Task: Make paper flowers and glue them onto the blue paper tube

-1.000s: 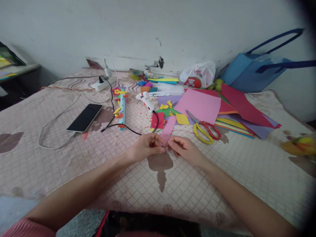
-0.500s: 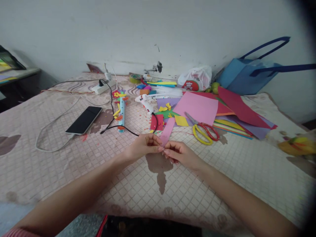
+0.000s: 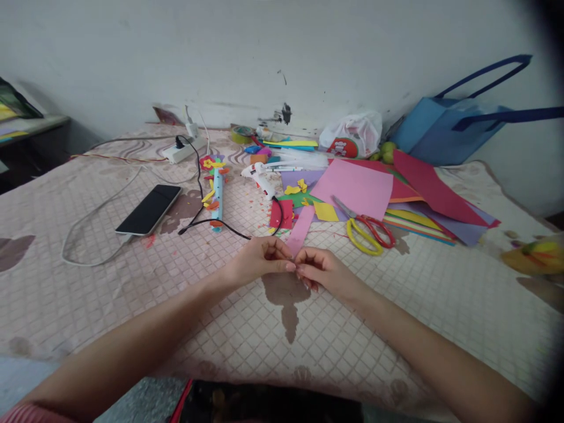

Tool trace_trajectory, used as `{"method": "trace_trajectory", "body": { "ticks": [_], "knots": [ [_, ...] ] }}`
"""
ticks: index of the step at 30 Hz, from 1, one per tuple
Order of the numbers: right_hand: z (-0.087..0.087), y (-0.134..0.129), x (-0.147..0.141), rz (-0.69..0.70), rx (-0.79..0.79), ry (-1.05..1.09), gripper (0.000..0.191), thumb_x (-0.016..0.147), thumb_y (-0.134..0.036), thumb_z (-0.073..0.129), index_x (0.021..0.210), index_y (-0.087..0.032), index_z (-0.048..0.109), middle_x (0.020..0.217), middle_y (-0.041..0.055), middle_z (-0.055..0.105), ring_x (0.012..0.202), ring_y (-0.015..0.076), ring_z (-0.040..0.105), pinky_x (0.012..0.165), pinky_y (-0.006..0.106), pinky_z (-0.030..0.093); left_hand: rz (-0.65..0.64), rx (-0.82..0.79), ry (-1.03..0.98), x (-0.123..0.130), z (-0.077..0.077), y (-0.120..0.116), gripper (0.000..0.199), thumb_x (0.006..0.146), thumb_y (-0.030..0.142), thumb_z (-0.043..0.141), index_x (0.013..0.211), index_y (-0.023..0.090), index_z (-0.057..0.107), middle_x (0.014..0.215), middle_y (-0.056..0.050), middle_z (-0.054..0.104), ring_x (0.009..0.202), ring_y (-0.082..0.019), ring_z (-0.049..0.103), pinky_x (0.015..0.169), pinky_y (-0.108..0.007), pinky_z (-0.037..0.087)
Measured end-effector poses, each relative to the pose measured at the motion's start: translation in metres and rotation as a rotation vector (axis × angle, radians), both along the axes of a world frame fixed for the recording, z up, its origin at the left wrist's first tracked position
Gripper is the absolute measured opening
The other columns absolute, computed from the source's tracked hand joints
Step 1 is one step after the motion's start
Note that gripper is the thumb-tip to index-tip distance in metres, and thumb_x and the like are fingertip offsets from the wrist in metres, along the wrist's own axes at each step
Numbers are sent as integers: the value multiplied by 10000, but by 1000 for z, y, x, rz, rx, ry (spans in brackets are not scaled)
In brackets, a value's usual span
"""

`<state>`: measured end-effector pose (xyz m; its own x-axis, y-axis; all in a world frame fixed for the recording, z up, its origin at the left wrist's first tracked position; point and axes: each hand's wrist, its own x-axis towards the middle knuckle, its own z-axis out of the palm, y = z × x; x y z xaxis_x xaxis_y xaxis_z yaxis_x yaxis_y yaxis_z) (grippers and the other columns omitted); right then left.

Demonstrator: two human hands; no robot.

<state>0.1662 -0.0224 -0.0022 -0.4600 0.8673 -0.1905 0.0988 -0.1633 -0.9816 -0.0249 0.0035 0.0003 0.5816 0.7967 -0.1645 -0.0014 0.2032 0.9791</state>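
Note:
My left hand (image 3: 268, 258) and my right hand (image 3: 321, 267) meet over the near middle of the table, thumbs and fingertips pinched together. Whatever is between the fingertips is too small and covered to make out. Just beyond them a pink paper strip (image 3: 301, 228) slants away, its near end hidden by the fingers. Behind it are a red paper piece (image 3: 282, 214) and a yellow paper piece (image 3: 325, 211). Scissors with one yellow and one red handle (image 3: 365, 235) lie to the right. A white glue gun (image 3: 261, 181) rests farther back.
A light-blue decorated stick (image 3: 217, 197) and a phone (image 3: 150, 210) on a cable lie left. A black cord (image 3: 220, 222) runs behind my left hand. Pink paper (image 3: 355, 188) and coloured sheets spread right, near a blue bag (image 3: 445, 132). A power strip (image 3: 183, 150) sits at the back.
The view has shifted slightly. Both hands stay pinched together, fingertips a little farther right and closer together. The pink strip and other things keep their places on the table.

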Motion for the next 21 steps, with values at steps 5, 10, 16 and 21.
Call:
{"method": "trace_trajectory", "body": {
  "ticks": [5,10,16,21],
  "knots": [
    [-1,0,-1,-57,18,13,147,785,-296,574,725,-183,501,573,-56,481,450,57,436,408,184,346,62,83,89,0,6,-3,320,754,435,656,768,119,606,682,-1,606,580,-67,523,542,-181,397],
    [-3,-1,-1,-56,84,-15,124,796,-278,561,734,-186,506,593,-56,478,450,57,437,415,189,365,50,166,175,2,-1,-5,299,709,395,704,722,110,615,681,-21,618,609,-91,529,538,-192,384],
    [-4,-2,-2,-59,124,-26,130,805,-278,556,728,-188,503,594,-58,475,452,59,433,421,194,365,40,170,137,4,-4,-7,296,731,392,683,691,113,589,653,-5,590,584,-75,493,497,-176,337],
    [-4,-2,-1,-126,124,-21,137,807,-291,567,735,-186,518,560,-62,468,448,64,435,432,199,363,-2,108,81,1,-3,-3,301,683,371,732,774,116,601,711,-8,620,629,-81,540,559,-184,401]
  ]
}}
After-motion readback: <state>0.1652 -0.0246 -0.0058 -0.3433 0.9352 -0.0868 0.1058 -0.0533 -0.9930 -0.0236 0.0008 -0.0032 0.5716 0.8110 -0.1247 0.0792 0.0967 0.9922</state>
